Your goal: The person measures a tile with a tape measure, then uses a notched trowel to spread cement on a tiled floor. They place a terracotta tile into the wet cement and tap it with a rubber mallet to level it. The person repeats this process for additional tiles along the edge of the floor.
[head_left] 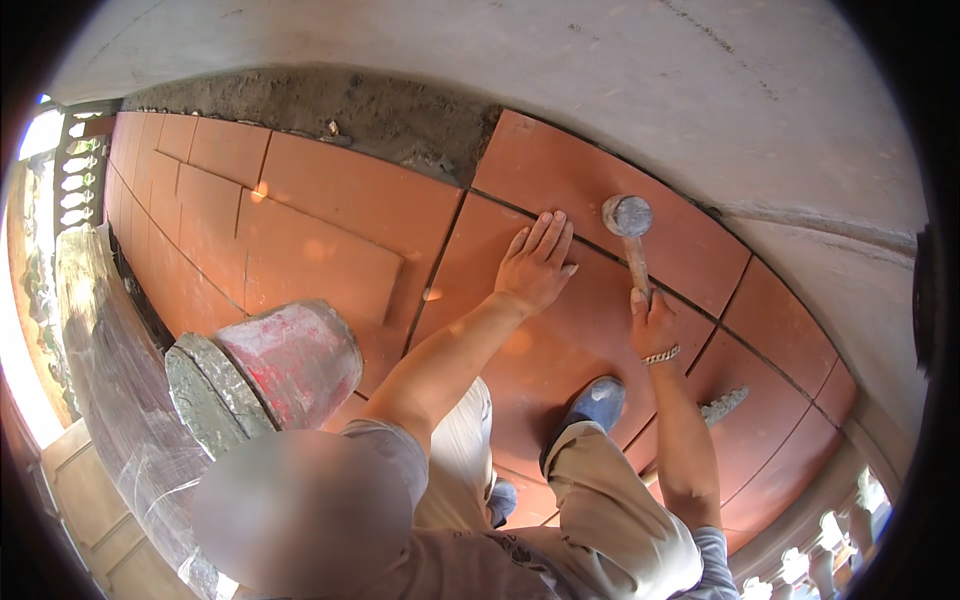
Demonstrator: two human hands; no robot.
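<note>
My left hand [540, 262] lies flat with fingers stretched on a large terracotta floor tile [470, 320], close to the joint with the tile [560, 165] along the wall. My right hand [653, 325] is closed around the light handle of a mallet [628, 216]. The mallet's round grey head is over the wall-side tile; whether it touches the tile I cannot tell. Beside my right forearm, a narrow grey tool crusted with mortar [724, 405] rests on the tiles, partly hidden by the arm.
A bare mortar strip [300, 105] borders the wall [600, 50] at the far left. Loose tiles [320, 260] lie on the laid floor. A mortar-smeared red and white bucket [300, 350] stands at the left. Balusters [78, 170] edge the left side. My shoe [597, 400] is on the tiles.
</note>
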